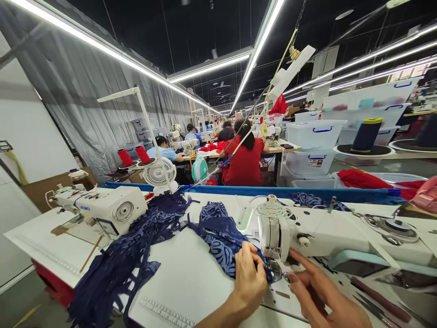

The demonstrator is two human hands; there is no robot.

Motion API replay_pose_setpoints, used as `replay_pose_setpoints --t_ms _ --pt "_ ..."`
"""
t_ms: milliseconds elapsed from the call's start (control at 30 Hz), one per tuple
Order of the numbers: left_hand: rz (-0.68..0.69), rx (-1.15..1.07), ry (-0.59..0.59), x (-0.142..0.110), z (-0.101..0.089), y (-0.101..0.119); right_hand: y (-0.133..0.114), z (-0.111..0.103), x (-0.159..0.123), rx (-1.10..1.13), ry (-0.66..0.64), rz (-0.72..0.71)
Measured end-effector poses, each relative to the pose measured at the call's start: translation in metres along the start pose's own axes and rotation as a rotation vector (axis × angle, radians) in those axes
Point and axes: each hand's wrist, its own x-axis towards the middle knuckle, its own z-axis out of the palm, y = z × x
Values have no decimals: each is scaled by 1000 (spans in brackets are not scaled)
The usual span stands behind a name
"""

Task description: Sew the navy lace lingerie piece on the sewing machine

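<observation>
A navy garment piece with light-blue swirls (221, 253) lies on the white table, its right end by the needle area of a sewing machine (307, 232). My left hand (251, 273) is closed on that end, fingers curled into the cloth. Just right of the presser foot is my right hand (324, 291), its index finger stretched to the underside of the machine head and its thumb apart. I see nothing held in it, though its other fingers are partly hidden. The needle itself cannot be made out.
A long heap of navy patterned pieces (136, 246) hangs over the table's front edge at left. Beyond it stands a second sewing machine (102, 209). Dark-handled scissors (380, 298) lie at right. A white fan (160, 173) and a person in red (244, 157) are ahead.
</observation>
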Motion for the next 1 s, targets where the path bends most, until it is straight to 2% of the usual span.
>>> replay_pose_setpoints --t_ms 167,267,400,533,733,867,933,1000 --pt "-5 -43 -16 0 0 -2 -39 10 12 265 60 387" --pt "-5 -59 -22 1 0 -4 -49 13 15 397 23 449" --pt "4 -77 -20 1 1 -7 -44 12 18 579 -56 512" --pt "14 -92 -27 1 2 -7 -36 12 19 599 -110 516" --pt "28 -107 -29 3 5 -8 -26 14 20 439 -113 435" --pt "28 -108 -29 5 6 -9 -10 12 18 358 -126 419" --pt "31 -107 -30 6 7 -10 1 9 19 280 -165 368" --pt "33 -104 -28 6 7 -10 10 6 22 117 -217 258"
